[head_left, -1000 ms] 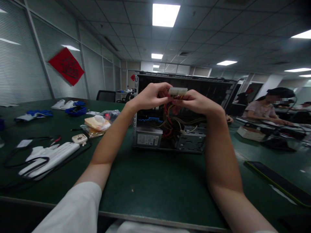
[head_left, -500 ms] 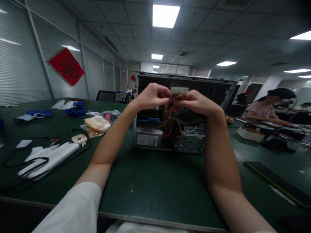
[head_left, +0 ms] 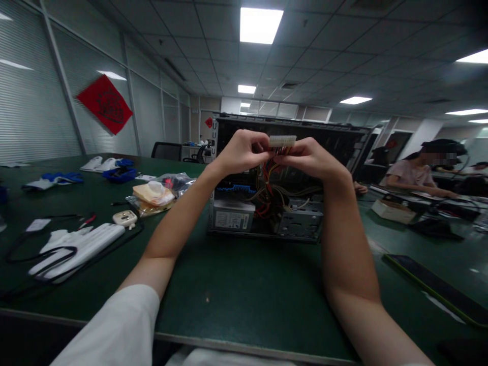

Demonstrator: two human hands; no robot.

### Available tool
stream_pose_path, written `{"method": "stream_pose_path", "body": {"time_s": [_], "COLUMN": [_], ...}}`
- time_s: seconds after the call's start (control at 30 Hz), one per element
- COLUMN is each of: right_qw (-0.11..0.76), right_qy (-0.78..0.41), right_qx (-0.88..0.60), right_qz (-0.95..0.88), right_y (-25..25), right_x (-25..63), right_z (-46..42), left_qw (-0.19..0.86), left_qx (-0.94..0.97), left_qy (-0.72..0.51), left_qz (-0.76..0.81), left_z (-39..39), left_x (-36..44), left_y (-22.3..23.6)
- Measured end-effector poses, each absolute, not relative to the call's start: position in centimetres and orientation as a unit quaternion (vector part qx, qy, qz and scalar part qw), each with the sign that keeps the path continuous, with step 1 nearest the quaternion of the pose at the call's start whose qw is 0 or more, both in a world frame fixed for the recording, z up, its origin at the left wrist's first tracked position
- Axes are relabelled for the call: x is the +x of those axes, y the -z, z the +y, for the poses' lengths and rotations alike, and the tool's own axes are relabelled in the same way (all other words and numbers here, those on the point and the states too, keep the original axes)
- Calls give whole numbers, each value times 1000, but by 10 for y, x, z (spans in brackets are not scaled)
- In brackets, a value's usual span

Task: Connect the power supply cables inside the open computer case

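Note:
Both hands are raised in front of an open computer case (head_left: 290,122) standing on the green table. Between them is a wide white power connector (head_left: 282,141), its pins facing up. My left hand (head_left: 244,151) pinches at its left end, just below the plastic. The fingers of my right hand (head_left: 310,156) are closed on its right end and the wires under it. Red, yellow and black cables (head_left: 268,178) hang from the connector down into the case. A silver power supply (head_left: 233,216) sits at the lower left of the case, and a metal drive cage (head_left: 301,222) at the lower right.
To the left lie a white power strip (head_left: 87,249) with black cords, a beige plug adapter (head_left: 125,219), a plastic bag (head_left: 154,197) and blue-white gloves (head_left: 63,179). On the right are a dark flat tray (head_left: 438,287), a cardboard box (head_left: 394,210) and a seated person (head_left: 409,173).
The two hands and the connector have barely moved; the connector has tilted slightly, and the cables below it have shifted a little. The case stays put.

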State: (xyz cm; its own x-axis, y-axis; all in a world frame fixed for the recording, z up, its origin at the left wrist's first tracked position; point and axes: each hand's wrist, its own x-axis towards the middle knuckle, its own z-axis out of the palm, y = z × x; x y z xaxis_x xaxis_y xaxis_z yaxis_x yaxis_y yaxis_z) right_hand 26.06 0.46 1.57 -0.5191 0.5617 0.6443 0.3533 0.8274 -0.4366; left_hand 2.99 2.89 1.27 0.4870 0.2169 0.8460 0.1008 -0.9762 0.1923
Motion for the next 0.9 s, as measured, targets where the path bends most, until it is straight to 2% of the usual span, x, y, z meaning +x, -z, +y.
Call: {"method": "stream_pose_path", "body": {"time_s": [0.17, 0.43, 0.53, 0.63, 0.8, 0.9], "right_qw": [402, 340, 282, 242, 300, 302], "right_qy": [-127, -132, -150, -156, -145, -184], "right_qx": [-254, -288, -309, -304, -271, -256], "right_qz": [-870, -885, -896, -908, -903, -900], "right_y": [-16, -21, -23, -22, -16, -11], "right_x": [263, 261, 260, 258, 254, 254], "right_z": [0, -4, -4, -2, 12, 20], "left_qw": [162, 175, 127, 7, -192, -192], "left_qx": [884, 884, 883, 864, 833, 841], "left_qy": [-433, -426, -445, -501, -519, -506], "left_qz": [74, 81, 73, 49, -7, 10], "left_z": [28, 29, 31, 36, 45, 44], "left_x": [29, 28, 29, 31, 30, 27], "left_y": [-13, -13, -12, -10, -7, -9]}}
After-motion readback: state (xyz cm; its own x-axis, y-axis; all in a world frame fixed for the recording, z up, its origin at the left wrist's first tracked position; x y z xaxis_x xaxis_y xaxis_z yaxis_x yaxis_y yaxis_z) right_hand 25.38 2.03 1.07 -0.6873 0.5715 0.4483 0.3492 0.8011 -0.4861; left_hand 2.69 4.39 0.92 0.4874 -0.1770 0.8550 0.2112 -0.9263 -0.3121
